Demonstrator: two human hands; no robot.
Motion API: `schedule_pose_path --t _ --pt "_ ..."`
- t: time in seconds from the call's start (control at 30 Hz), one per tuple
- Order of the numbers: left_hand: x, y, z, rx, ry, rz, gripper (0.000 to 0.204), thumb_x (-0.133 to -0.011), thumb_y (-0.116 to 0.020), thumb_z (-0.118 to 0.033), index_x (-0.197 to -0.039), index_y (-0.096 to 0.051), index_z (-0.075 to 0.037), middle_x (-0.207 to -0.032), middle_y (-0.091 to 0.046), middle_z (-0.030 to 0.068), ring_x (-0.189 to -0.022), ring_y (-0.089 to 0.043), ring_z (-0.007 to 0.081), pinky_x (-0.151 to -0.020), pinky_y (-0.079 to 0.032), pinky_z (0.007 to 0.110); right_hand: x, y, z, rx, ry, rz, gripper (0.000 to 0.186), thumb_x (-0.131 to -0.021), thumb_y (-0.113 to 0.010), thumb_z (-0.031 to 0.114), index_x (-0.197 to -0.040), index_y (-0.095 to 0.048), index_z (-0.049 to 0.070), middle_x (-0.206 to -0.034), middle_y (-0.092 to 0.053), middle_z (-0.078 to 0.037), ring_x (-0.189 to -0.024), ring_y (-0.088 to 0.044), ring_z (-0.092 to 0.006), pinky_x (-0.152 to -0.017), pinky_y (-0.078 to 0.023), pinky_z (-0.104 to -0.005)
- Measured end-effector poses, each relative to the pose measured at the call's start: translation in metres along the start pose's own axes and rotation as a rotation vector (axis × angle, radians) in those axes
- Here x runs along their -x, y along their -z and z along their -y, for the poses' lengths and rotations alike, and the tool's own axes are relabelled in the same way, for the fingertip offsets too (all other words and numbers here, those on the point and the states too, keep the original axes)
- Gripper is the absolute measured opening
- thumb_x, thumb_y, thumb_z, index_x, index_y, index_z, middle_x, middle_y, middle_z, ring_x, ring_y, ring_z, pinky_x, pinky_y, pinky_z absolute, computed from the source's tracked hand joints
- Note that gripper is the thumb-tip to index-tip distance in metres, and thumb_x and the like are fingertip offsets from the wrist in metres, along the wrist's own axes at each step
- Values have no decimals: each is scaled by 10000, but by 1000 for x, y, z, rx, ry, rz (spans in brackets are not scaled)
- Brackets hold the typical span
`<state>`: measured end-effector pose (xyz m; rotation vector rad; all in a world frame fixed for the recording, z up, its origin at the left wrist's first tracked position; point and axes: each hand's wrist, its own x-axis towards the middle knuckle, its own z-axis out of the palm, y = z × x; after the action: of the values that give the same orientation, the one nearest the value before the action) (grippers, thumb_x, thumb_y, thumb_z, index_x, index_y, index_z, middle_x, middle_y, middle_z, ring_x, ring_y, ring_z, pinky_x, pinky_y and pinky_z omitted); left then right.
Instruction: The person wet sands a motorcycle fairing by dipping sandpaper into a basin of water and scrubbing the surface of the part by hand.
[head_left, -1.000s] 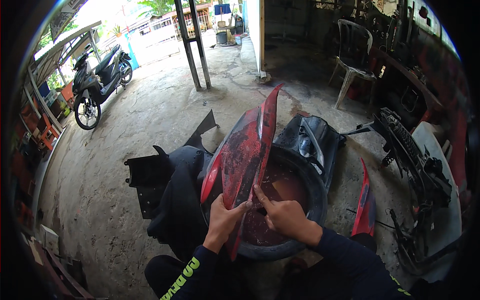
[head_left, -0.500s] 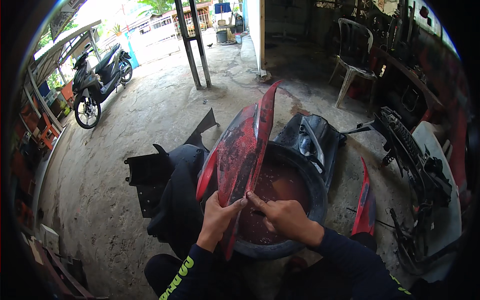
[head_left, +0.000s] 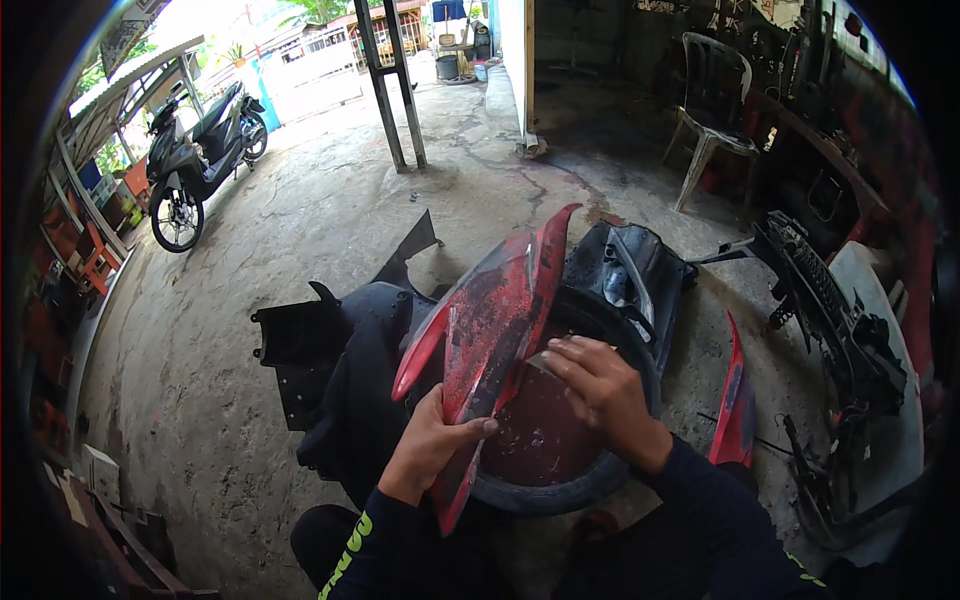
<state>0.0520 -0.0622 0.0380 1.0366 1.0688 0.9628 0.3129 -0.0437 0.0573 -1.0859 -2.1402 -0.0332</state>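
Note:
My left hand [head_left: 430,450] grips the lower part of a long, scuffed red body panel [head_left: 495,320], thumb across it. The panel slants up and away over a round black tub [head_left: 545,490] of murky reddish liquid [head_left: 530,430]. My right hand [head_left: 610,400] is just right of the panel's edge, fingers bent and pinching a small thin pale piece [head_left: 535,364] that I cannot identify clearly. Black plastic fairings [head_left: 350,370] lie left of the tub. Another dark panel [head_left: 610,265] with a metal strip is behind it.
A second red panel [head_left: 732,410] stands right of the tub, near a black scooter frame [head_left: 830,340] and white board [head_left: 890,430]. A scooter [head_left: 200,160] is parked back left on the concrete floor [head_left: 200,350]. A plastic chair [head_left: 710,140] and steel post [head_left: 390,110] stand behind.
The panel's far tip has shifted right and down. My right hand has left its pointing touch on the panel's edge and risen rightward, now pinching the small piece.

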Motion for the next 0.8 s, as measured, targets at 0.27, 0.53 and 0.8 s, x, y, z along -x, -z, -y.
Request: schedule_pose_path --t 0.27,0.53,0.8 --pt "3 22 11 174 29 156 674 -846 -846 -90 -1397 -474 22 -1210 -666 66 -1092 -655 126 -973 -528 299 15 -28 5 -157 215 66 558 -729 -777 40 -1276 -697 116 -1203 -683 -64 -1198 -613 -315 -1020 -538 -443" --pt "11 16 0 526 135 287 796 -824 -669 43 -1549 -343 8 -1446 -570 197 -1316 -610 297 -1176 -453 435 10 -29 -4 -145 152 74 556 -704 -799 43 -1244 -706 140 -1206 -672 -33 -1214 -578 -310 -1021 -521 -434" --pt "15 12 -7 568 116 305 873 -752 -588 43 -1573 -292 58 -1499 -509 244 -1368 -561 347 -1210 -417 459 14 -26 0 -191 186 118 562 -717 -782 52 -1266 -703 145 -1253 -671 -23 -1241 -557 -316 -1063 -494 -451"
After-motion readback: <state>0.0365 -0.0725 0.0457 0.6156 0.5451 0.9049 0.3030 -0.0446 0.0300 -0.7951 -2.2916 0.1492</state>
